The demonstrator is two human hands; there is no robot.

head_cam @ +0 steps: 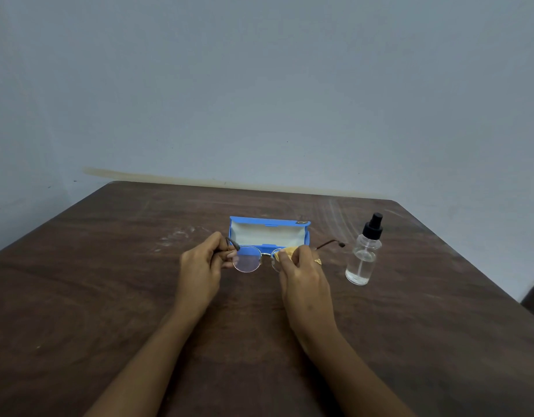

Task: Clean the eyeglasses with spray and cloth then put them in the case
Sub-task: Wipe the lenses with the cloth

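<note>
Round thin-framed eyeglasses (pixel 247 261) are held above the table, just in front of the case. My left hand (pixel 202 266) grips their left temple near the hinge. My right hand (pixel 302 275) pinches a small yellow cloth (pixel 285 253) around the right lens, which is mostly hidden. The right temple sticks out to the right past my fingers. A blue eyeglass case (pixel 306 233) lies open behind them, its pale lining showing. A clear spray bottle (pixel 363 257) with a black pump top stands upright to the right.
Everything sits on a dark brown wooden table (pixel 109 296) pushed against a plain grey-blue wall. The table's right edge runs diagonally past the bottle, with a dark shape beyond it.
</note>
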